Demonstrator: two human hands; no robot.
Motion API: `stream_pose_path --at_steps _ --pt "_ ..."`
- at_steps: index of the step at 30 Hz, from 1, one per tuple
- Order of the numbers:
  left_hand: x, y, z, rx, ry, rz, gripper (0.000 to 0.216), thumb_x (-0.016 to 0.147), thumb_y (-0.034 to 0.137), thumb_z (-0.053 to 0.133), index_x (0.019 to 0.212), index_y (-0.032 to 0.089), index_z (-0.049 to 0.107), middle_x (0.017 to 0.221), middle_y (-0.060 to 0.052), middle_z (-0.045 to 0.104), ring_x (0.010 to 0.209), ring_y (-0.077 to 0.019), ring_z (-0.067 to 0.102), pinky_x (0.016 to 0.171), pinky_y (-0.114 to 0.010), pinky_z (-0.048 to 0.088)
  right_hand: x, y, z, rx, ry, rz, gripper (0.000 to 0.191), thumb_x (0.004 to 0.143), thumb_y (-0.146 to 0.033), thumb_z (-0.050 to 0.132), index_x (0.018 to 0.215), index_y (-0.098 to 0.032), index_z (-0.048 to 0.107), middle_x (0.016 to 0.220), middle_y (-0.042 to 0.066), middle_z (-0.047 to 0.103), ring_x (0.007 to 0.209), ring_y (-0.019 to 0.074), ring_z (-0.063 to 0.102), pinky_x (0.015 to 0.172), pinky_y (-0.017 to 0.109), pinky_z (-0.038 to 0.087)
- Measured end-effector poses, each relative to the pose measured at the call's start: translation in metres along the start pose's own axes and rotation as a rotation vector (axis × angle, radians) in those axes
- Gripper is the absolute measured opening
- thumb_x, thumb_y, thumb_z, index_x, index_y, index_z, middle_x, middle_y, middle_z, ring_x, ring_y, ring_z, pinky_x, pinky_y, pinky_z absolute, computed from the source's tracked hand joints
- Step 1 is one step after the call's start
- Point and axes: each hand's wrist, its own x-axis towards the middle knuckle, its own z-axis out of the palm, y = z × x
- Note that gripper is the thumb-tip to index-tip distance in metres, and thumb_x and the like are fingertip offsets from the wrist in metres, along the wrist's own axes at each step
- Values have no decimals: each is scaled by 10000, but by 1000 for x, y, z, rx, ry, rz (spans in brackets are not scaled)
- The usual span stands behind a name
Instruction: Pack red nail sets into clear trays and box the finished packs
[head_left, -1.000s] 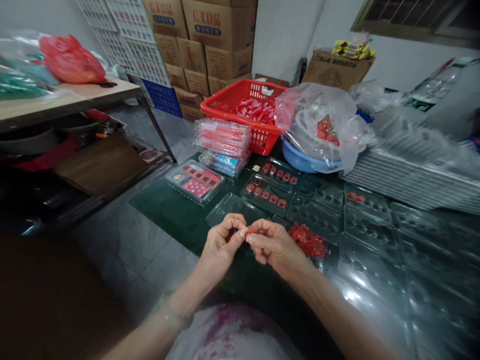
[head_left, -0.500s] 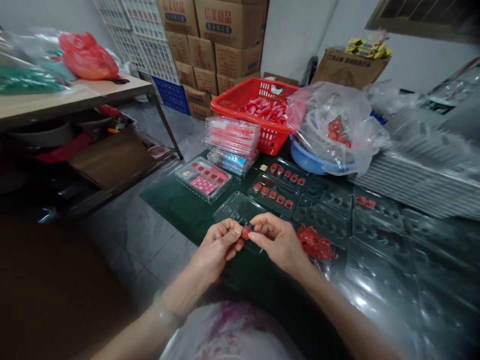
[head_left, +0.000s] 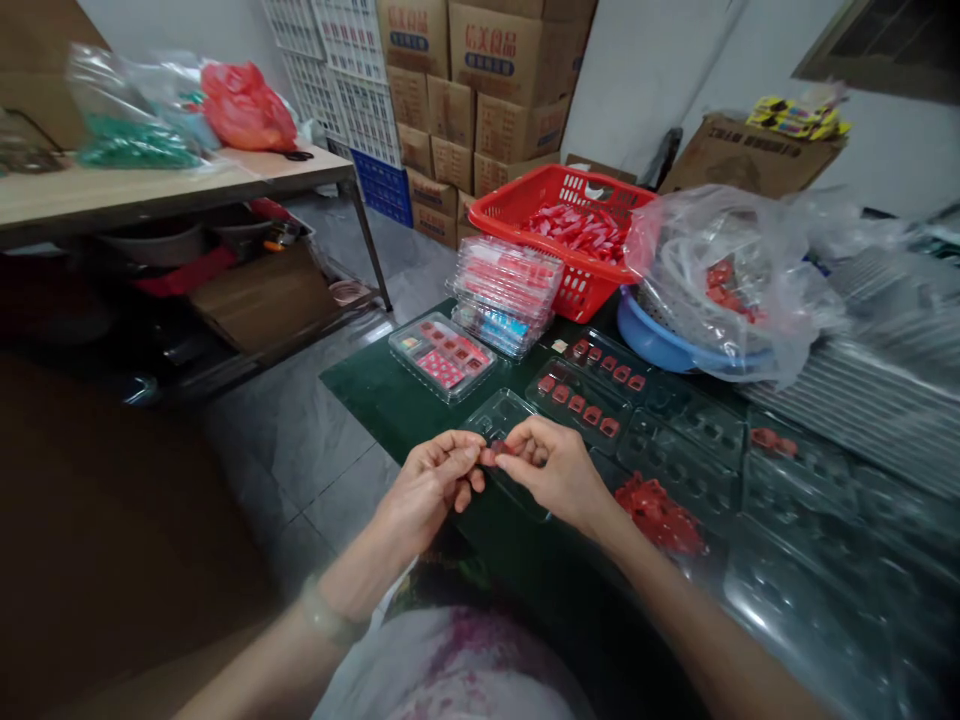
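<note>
My left hand (head_left: 431, 487) and my right hand (head_left: 551, 470) meet fingertip to fingertip above the near edge of the dark green table (head_left: 375, 395). Both pinch one small red piece (head_left: 493, 452) between them. Just beyond my fingers lies an empty clear blister tray (head_left: 501, 412). A loose pile of red pieces (head_left: 660, 510) lies to the right of my right hand. Further back, two clear trays (head_left: 581, 395) hold rows of red pieces.
A filled, closed blister pack (head_left: 442, 355) lies at the table's left; a stack of packs (head_left: 506, 290) stands behind it. A red basket (head_left: 570, 235), a blue basin under a plastic bag (head_left: 712, 285) and several empty trays (head_left: 825, 480) fill the back and right. A shelf table (head_left: 172, 190) stands left.
My view has swung left, so everything sits further right. My hands stay joined on the red piece, fingers shifting slightly.
</note>
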Motion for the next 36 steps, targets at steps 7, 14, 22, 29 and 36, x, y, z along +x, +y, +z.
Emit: stream_pose_path --at_steps 7,14,22,29,36 --pt "7 -8 -26 391 364 332 178 740 295 619 827 146 576 689 9 541 598 -84 458 505 -175 346 38 17 26 -342 92 53 122 743 -317 615 732 -202 573 773 -5 624 653 118 557 576 229 376" --pt "10 -10 -24 572 336 371 140 751 273 575 801 143 586 719 -16 573 616 -114 494 560 -207 373 40 13 36 -638 4 85 126 785 -332 571 742 -215 553 799 0 614 699 140 554 563 254 329" --pt "13 -18 -28 820 319 519 114 770 244 547 851 177 594 736 -6 562 617 -118 487 585 -217 366 42 4 37 -703 -13 38 109 780 -312 584 788 -204 597 837 43 620 835 190 546 701 297 377" --pt "9 -19 -14 717 274 507 158 773 273 558 898 176 564 814 -30 577 673 -133 519 603 -218 391 1 12 -69 -364 147 58 187 786 -304 573 928 -197 631 840 13 631 704 126 564 654 248 402" --pt "1 -39 56 831 -256 539 96 794 188 516 818 187 609 765 -35 577 647 -138 511 622 -239 374 -98 21 -99 -625 -52 250 105 801 -263 553 853 -228 637 856 10 648 781 152 596 673 253 401"
